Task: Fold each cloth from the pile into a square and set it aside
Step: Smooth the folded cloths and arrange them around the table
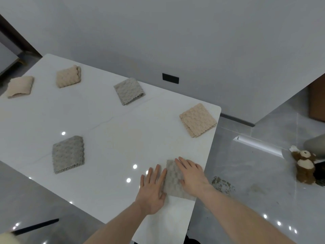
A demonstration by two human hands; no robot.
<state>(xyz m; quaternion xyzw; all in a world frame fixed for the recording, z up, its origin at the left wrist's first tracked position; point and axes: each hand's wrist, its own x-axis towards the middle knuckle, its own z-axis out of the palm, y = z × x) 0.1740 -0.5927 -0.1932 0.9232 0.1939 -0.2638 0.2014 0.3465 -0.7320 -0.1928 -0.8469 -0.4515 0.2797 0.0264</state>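
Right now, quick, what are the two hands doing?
Left hand: open, flat, fingers on the left edge of the grey cloth.
Right hand: open, pressing flat on top of that cloth.

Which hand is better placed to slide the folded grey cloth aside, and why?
Probably the right hand: it lies flat on top of the grey cloth, fingers spread. The left hand rests on the table beside the cloth, touching only its edge.

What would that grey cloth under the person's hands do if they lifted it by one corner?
The grey cloth would probably flop and unfold: it looks soft and bumpy, with only flat hands pressing it. It is likely light. On the glossy white table it may slide easily when pushed.
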